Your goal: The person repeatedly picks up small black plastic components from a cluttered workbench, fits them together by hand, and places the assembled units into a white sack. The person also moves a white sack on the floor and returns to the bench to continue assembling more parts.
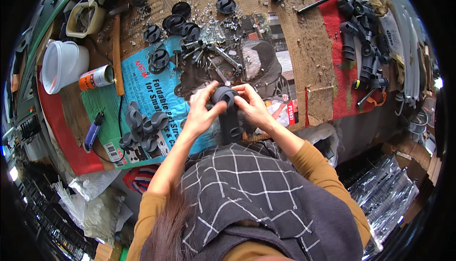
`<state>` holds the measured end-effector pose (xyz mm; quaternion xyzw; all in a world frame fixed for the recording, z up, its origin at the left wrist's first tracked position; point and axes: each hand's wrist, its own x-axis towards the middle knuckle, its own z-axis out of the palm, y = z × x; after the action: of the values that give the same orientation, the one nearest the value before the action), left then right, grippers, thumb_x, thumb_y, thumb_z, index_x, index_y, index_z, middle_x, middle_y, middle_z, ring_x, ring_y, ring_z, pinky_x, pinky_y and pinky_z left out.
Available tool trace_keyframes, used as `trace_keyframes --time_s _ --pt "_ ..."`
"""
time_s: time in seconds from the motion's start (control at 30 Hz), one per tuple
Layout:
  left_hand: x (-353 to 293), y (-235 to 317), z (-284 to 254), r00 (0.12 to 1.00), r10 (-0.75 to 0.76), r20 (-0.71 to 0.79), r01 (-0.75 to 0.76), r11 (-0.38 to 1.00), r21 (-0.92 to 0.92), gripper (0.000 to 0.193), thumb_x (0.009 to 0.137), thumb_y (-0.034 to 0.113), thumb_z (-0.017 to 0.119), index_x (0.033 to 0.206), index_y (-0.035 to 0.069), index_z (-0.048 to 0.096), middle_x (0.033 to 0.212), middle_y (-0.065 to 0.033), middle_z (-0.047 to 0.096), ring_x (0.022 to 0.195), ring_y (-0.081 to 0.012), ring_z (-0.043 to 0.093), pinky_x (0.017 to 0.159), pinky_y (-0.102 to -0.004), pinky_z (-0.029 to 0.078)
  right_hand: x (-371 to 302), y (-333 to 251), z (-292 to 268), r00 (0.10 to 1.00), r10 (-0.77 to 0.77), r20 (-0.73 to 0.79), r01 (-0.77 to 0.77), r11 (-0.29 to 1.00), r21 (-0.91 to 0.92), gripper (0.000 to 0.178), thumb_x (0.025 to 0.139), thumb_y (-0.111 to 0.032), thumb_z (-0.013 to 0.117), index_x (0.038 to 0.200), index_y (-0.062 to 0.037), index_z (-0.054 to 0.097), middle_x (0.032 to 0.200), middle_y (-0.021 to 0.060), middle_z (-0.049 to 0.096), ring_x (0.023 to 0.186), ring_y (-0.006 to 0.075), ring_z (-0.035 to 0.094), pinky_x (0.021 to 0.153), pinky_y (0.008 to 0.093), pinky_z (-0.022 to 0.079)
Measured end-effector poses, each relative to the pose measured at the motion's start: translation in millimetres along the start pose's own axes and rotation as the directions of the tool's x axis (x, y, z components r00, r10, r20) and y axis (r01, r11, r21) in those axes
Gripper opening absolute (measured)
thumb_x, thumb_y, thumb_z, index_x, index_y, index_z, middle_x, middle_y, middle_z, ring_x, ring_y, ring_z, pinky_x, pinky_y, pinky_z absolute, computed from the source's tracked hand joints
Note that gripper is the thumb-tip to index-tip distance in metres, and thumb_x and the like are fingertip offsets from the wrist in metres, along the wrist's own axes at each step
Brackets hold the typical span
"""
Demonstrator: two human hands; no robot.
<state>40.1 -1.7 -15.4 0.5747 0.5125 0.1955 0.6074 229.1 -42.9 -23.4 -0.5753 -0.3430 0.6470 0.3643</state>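
Observation:
Both my hands hold a dark grey plastic part (230, 120) near the bench's front edge. Its round head (223, 95) has a curved swirl in it, and a darker body runs down from there toward my apron. My left hand (203, 111) grips the head from the left, thumb and fingers bent against it. From the right, my right hand (253, 106) pinches the head's edge. Just beyond my hands lie loose bolts (228, 56) and a long metal tool like a wrench. Grey swirl-shaped pieces (142, 125) are heaped to the left.
Black round caps (159, 59) lie at the back, among scattered small nuts and washers. On the left are a hammer (118, 56), a can (96, 78), a white tub (64, 66) and a blue-handled tool (94, 131). Jointed black parts (365, 47) are piled at right, near a metal rod (324, 0).

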Motion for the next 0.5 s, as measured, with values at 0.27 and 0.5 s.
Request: trace_keyframes --time_s 0.27,0.5 --pt "-16 40 -17 0.97 -0.042 0.239 0.119 0.941 -0.318 0.086 0.059 0.022 0.089 0.13 0.01 0.041 0.124 -0.0061 0.05 0.116 -0.0191 0.048 0.099 -0.0335 0.039 -30 -62 13 0.931 -0.364 -0.011 0.284 0.744 -0.605 0.021 0.094 -0.022 0.054 0.088 -0.0019 0.051 0.078 0.0154 0.055 0.077 0.0308 0.056 0.068 0.0407 0.045" --pt "-31 69 -12 0.951 0.25 0.183 -0.249 0.968 -0.025 0.087 0.06 0.018 0.089 0.13 0.006 0.038 0.121 -0.0129 0.047 0.115 -0.0263 0.048 0.099 -0.0365 0.038 -48 -70 23 0.881 -0.471 0.034 0.395 0.696 -0.599 0.019 0.092 -0.019 0.052 0.084 -0.0022 0.05 0.071 0.0195 0.053 0.068 0.0388 0.053 0.061 0.0473 0.042"
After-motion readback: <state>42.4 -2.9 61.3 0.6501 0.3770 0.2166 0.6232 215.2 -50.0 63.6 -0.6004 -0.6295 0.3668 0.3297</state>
